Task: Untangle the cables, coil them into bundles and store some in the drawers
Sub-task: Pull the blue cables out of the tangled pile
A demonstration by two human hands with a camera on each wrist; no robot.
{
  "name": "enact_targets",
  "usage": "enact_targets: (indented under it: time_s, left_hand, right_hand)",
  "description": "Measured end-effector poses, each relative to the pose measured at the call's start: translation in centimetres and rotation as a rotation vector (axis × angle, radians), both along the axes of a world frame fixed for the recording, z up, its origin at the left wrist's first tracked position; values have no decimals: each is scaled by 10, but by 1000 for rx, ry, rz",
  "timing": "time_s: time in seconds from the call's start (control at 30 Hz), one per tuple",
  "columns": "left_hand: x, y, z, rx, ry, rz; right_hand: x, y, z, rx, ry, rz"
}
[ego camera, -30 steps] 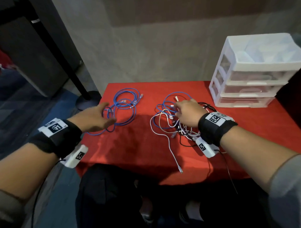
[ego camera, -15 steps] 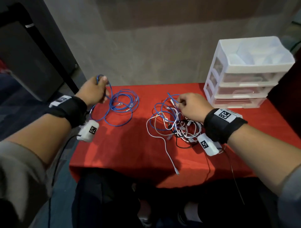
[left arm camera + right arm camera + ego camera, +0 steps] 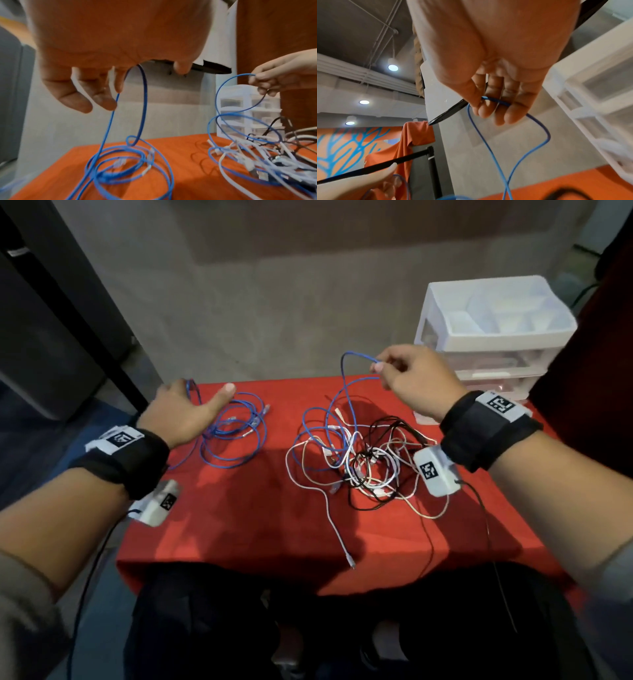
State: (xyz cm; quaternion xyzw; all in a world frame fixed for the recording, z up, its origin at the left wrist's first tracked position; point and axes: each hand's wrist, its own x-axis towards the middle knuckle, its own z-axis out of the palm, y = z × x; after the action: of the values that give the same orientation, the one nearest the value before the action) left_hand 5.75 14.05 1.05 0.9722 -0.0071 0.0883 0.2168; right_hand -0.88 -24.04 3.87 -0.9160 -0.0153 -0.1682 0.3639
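Observation:
A loose blue cable coil lies at the table's back left. My left hand hovers just over its left side, thumb stretched out, with one loop of that coil hooked through the fingers. To the right lies a tangle of white, black and blue cables. My right hand is raised above it and pinches a blue cable between thumb and fingers; the strand hangs down into the tangle. The white drawer unit stands at the back right with its drawers closed.
The table is covered by a red cloth. One white cable end trails toward the front edge. A grey wall runs behind the table. My knees sit under the front edge. A black pole stands at the far left.
My left hand has come down from a raised position to just above the blue coil. My right hand has lifted a blue strand up out of the tangle.

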Motion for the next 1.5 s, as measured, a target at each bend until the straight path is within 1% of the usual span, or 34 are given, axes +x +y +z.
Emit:
enact_targets:
  time_s: [0.13,0.2,0.27,0.33,0.4,0.43,0.5,0.53,0.57,0.63,0.73,0.8,0.87,0.93,0.97,1.0,1.03,1.07,1.1,1.13,1.17,1.23,1.3,1.4,1.5]
  left_hand:
    - [3,-15,10,52,55,66]
    - [-6,-29,13,89,-25,38]
    - [-16,-47,10,110,-116,-79]
    - [-27,-72,4,73,-129,-242]
    - [-41,-100,-7,-16,-48,-427]
    - [-48,-112,-15,-31,-5,-520]
    - [-58,-128,-28,-8,36,-674]
    - [-60,-132,-33,-8,39,-711]
    - [-60,-134,-36,-25,34,-717]
    - [-58,-136,-36,-97,6,-675]
    - [-55,-139,-33,-211,-46,-616]
    - [-51,-136,-34,-248,-62,-573]
    - [-49,-133,-35,-291,-32,-527]
    - [-51,-135,-33,-333,-55,-497]
    - [-52,-137,-32,-335,-88,-498]
    - [-52,-139,-30,-318,-121,-510]
    - [-53,-143,-26,-300,-142,-531]
    - [-54,-147,-22,-294,-147,-558]
    - [-56,-152,-16,-314,-142,-594]
    - [-57,-156,-10,-345,-140,-628]
    - [-57,-159,-5,-360,-153,-649]
    - [-55,-158,6,-299,-176,-651]
    - [-47,-145,6,-246,-138,-615]
    - [-29,-112,-8,-267,-53,-565]
    - [-27,-102,-26,-249,55,-570]
  right_hand:
    - [-3,-5,22,55,-99,-12]
    - [-7,-4,32,85,-143,8]
    - [-12,-3,40,116,-180,29]
    - [-16,-2,49,155,-229,45]
    - [-19,0,56,163,-250,69]
    - [-19,1,58,157,-249,74]
    - [-20,-3,61,138,-250,65]
    - [-21,-6,61,133,-252,56]
    - [-22,-10,61,134,-252,47]
    - [-26,-18,56,139,-233,35]
    - [-28,-26,46,115,-175,27]
    - [-28,-29,41,85,-128,22]
    - [-27,-31,33,5,-76,12]
    - [-31,-28,25,-186,-61,4]
    - [-35,-22,22,-280,-90,28]
    - [-40,-11,19,-332,-133,82]
    - [-45,2,18,-338,-144,160]
    - [-48,16,16,-309,-100,249]
    - [-50,27,13,-267,-15,320]
    - [-50,36,10,-239,61,366]
    - [-47,39,7,-244,85,384]
    - [-41,33,9,-269,3,334]
    - [-37,14,22,-236,-83,217]
    - [-37,-20,46,-172,-148,39]
    - [-39,-40,57,-131,-220,-70]
